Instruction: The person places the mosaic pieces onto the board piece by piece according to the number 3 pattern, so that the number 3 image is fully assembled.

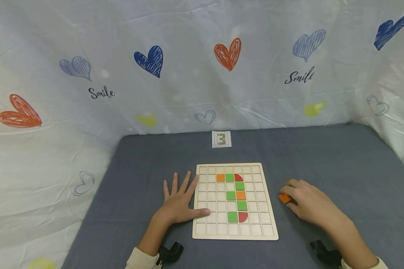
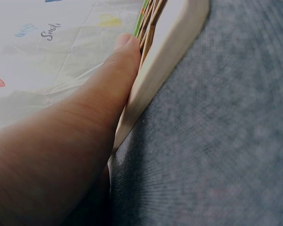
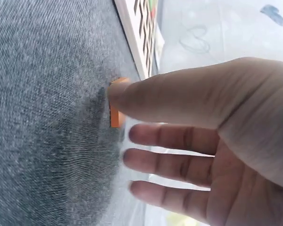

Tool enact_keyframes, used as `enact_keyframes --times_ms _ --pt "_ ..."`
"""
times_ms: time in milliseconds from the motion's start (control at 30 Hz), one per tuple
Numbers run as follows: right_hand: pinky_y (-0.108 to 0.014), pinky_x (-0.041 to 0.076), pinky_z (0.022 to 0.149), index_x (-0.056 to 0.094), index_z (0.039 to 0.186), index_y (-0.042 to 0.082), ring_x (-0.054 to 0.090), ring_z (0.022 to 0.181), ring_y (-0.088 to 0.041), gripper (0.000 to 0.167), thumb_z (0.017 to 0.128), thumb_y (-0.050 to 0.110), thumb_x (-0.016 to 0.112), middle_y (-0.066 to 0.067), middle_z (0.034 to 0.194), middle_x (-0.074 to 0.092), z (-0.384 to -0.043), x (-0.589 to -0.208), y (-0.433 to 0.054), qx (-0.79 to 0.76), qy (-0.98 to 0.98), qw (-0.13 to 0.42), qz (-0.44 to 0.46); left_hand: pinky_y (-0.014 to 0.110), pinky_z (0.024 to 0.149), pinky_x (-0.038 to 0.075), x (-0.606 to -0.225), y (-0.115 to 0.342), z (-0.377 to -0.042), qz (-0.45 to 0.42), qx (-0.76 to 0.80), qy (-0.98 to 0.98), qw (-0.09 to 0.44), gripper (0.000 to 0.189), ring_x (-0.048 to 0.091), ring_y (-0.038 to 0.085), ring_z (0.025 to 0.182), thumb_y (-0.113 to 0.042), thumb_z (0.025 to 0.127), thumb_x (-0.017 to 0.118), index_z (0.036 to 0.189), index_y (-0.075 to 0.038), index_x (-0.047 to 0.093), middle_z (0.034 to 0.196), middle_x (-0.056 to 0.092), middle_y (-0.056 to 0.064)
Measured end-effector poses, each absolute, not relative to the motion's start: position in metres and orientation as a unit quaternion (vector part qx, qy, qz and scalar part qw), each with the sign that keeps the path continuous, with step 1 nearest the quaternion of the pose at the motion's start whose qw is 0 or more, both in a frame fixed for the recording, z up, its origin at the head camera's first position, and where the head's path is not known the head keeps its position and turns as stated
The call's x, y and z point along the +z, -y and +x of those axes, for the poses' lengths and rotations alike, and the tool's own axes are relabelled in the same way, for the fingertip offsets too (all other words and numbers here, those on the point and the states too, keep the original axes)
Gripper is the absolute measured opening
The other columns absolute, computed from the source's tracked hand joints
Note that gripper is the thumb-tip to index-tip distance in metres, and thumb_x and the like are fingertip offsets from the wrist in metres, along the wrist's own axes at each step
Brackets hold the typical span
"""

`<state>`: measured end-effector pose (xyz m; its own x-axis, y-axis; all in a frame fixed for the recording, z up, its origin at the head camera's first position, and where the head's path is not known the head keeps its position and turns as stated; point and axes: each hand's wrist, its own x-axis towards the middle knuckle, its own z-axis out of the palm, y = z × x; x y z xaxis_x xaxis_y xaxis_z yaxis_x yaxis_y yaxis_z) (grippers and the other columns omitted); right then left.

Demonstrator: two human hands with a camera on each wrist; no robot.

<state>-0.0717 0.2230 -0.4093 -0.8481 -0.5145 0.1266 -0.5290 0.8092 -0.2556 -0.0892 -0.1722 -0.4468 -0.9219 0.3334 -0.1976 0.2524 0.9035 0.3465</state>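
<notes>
A pale wooden grid board (image 1: 219,228) lies on the table, with green, orange and red tiles set in some of its squares. My left hand (image 1: 178,205) is spread flat at the board's left edge, its thumb (image 2: 125,56) resting on the board near the lower left. To the right of the board, my right hand (image 1: 308,201) pinches an orange square tile (image 1: 284,198) between thumb and finger. In the right wrist view the orange tile (image 3: 115,117) shows beside the thumb tip, close to the cloth, while the other fingers are held apart.
A small printed card (image 1: 222,139) with a coloured grid pattern lies behind the board. Grey cloth (image 1: 148,157) covers the table. A white curtain (image 1: 188,93) with hearts and "Smile" lettering hangs at the back and sides.
</notes>
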Motion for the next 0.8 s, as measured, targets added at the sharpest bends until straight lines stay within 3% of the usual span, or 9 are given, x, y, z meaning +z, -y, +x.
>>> enact_keyframes --times_ms 133,400,800 --pt "-0.04 0.054 0.07 0.074 0.103 0.011 0.063 0.086 -0.02 0.04 0.068 -0.001 0.09 0.003 0.097 0.062 -0.073 -0.411 -0.224 0.15 0.953 0.004 0.264 0.07 0.107 -0.016 -0.446 0.173 -0.089 0.149 0.161 -0.967 0.131 0.114 -0.021 0.042 0.147 -0.085 0.076 0.058 0.163 -0.03 0.01 0.168 -0.001 0.004" --pt "-0.033 0.05 0.062 0.07 0.086 0.015 0.052 0.071 -0.006 0.023 0.077 0.0 0.085 0.012 0.083 0.055 -0.077 -0.417 -0.218 0.163 0.942 0.055 0.288 0.071 0.107 -0.015 -0.448 0.172 -0.09 0.151 0.157 -0.968 0.127 0.114 -0.02 0.042 0.147 -0.085 0.076 0.057 0.163 -0.03 0.01 0.168 -0.001 0.004" --pt "-0.025 0.044 0.06 0.073 0.097 0.012 0.047 0.07 -0.004 0.022 0.079 0.002 0.079 0.011 0.087 0.055 -0.077 -0.407 -0.197 0.197 0.929 0.036 0.312 0.07 0.107 -0.016 -0.449 0.173 -0.09 0.149 0.167 -0.967 0.124 0.114 -0.02 0.042 0.147 -0.085 0.075 0.058 0.163 -0.031 0.011 0.168 0.0 0.004"
